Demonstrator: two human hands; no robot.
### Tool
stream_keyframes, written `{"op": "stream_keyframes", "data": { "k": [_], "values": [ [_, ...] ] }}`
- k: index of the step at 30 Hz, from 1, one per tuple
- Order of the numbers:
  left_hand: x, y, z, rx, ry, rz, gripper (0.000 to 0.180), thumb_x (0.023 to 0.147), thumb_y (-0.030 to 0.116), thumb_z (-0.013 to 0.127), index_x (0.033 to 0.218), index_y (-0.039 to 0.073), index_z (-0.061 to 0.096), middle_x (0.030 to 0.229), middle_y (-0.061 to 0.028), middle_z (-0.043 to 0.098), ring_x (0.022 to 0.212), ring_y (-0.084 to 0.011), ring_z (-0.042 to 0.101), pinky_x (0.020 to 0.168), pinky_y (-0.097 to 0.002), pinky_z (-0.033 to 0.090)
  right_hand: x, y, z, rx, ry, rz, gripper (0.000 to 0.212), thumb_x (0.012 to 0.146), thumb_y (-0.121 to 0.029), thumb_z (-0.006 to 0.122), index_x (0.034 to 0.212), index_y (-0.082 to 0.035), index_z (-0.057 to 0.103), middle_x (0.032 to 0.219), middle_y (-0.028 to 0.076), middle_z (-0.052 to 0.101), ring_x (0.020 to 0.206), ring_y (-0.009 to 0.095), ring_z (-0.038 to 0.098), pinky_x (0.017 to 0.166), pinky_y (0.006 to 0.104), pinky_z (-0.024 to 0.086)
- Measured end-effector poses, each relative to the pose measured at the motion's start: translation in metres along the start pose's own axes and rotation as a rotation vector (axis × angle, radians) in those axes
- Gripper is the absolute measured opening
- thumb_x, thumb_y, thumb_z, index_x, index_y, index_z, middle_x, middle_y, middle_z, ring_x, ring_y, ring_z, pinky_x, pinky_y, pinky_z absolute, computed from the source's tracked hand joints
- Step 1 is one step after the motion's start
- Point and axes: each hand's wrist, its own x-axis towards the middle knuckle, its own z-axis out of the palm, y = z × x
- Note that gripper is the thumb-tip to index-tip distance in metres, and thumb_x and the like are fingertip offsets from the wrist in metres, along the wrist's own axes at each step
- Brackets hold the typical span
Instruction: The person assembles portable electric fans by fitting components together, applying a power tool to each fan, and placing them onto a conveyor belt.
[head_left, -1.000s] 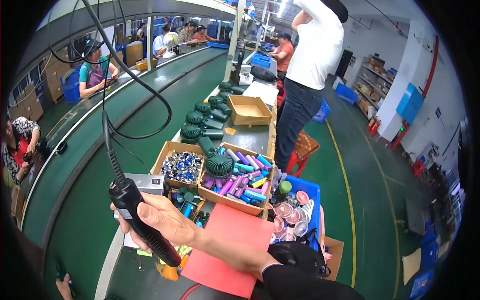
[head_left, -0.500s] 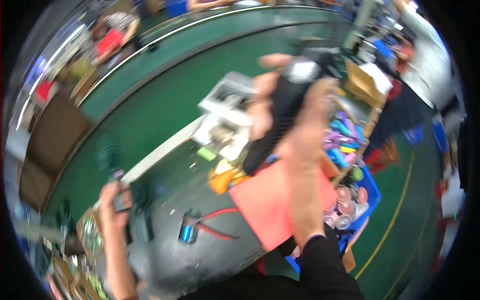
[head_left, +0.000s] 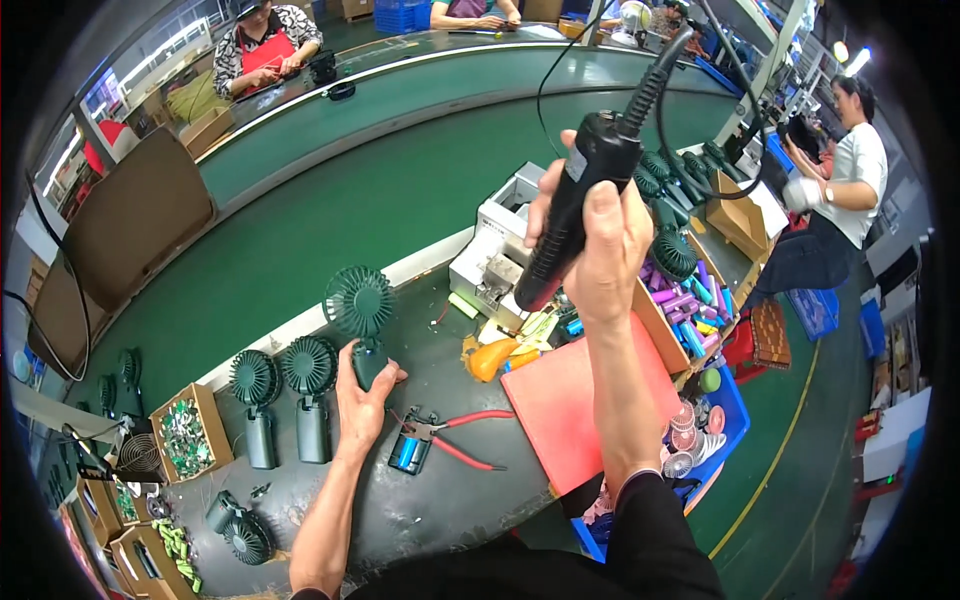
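My left hand (head_left: 362, 410) is closed round the handle of a dark green handheld fan (head_left: 360, 302), its round head pointing away from me. In my right hand (head_left: 610, 250), raised over the bench, is a black electric screwdriver (head_left: 583, 190). A ribbed cable leaves its upper end; its lower end slants down and left, and I cannot make out a bit. Red-handled pliers (head_left: 462, 440) lie to the right of my left hand, beside a blue cell with a small circuit board (head_left: 408, 452). Beneath my right forearm is a red-orange mat (head_left: 540, 405).
More green fans (head_left: 310, 400) lie left of my left hand. A box of small circuit boards (head_left: 188, 440) stands farther left. Beyond the mat are a grey-white machine (head_left: 485, 262), an orange-handled tool (head_left: 490, 358), and a box of coloured cells (head_left: 690, 315). A green conveyor (head_left: 300, 240) runs behind.
My left hand has moved right along the bench with the fan, nearer the pliers. My right hand still grips the screwdriver, and the view has steadied from blur.
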Motion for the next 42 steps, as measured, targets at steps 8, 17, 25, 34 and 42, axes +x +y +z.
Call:
{"op": "stream_keyframes", "data": {
  "k": [8, 17, 25, 34, 42],
  "values": [
    [-0.029, -0.009, 0.017, -0.126, -0.009, -0.036, 0.048, 0.090, 0.006, 0.057, 0.130, -0.002, 0.033, 0.090, -0.0114, 0.060, 0.084, -0.0206, 0.065, 0.077, -0.0343, 0.053, 0.005, 0.037, 0.011, -0.060, 0.036, -0.057, 0.071, 0.081, -0.045, 0.074, 0.121, 0.009, 0.049, 0.088, 0.009, 0.061, 0.061, 0.016, 0.059, 0.052, 0.0275, 0.050],
    [0.011, -0.005, 0.034, -0.215, -0.044, -0.062, 0.037, 0.084, 0.009, 0.064, 0.113, -0.003, 0.044, 0.085, -0.0099, 0.060, 0.066, -0.0163, 0.060, 0.063, -0.0299, 0.051, 0.006, 0.051, 0.011, -0.111, 0.037, -0.090, 0.055, 0.080, -0.027, 0.079, 0.114, 0.007, 0.053, 0.087, 0.011, 0.062, 0.060, 0.015, 0.059, 0.054, 0.0269, 0.049],
    [0.035, -0.016, 0.037, -0.592, -0.292, -0.297, 0.044, 0.079, 0.003, 0.065, 0.115, -0.002, 0.041, 0.089, -0.0134, 0.058, 0.062, -0.0200, 0.060, 0.054, -0.0329, 0.051, 0.006, 0.060, 0.016, -0.206, 0.077, -0.002, 0.024, 0.082, -0.001, 0.067, 0.102, 0.005, 0.056, 0.076, 0.008, 0.060, 0.056, 0.015, 0.058, 0.052, 0.0279, 0.049],
    [0.036, -0.018, 0.039, -0.530, -0.368, -0.290, 0.040, 0.080, 0.003, 0.063, 0.112, -0.003, 0.041, 0.087, -0.0128, 0.057, 0.064, -0.0206, 0.062, 0.053, -0.0359, 0.055, 0.004, 0.062, 0.027, 0.122, 0.068, 0.130, 0.026, 0.081, 0.003, 0.058, 0.107, 0.007, 0.053, 0.077, 0.013, 0.060, 0.054, 0.017, 0.058, 0.050, 0.0278, 0.048],
    [0.031, -0.013, 0.038, -0.435, -0.334, -0.328, 0.037, 0.081, 0.003, 0.059, 0.112, -0.004, 0.040, 0.086, -0.0125, 0.057, 0.064, -0.0192, 0.062, 0.053, -0.0340, 0.054, -0.035, 0.058, 0.058, 0.202, -0.067, 0.095, 0.073, 0.085, -0.056, 0.065, 0.129, -0.004, 0.038, 0.094, 0.009, 0.056, 0.065, 0.019, 0.060, 0.056, 0.0331, 0.053]
  ]
}}
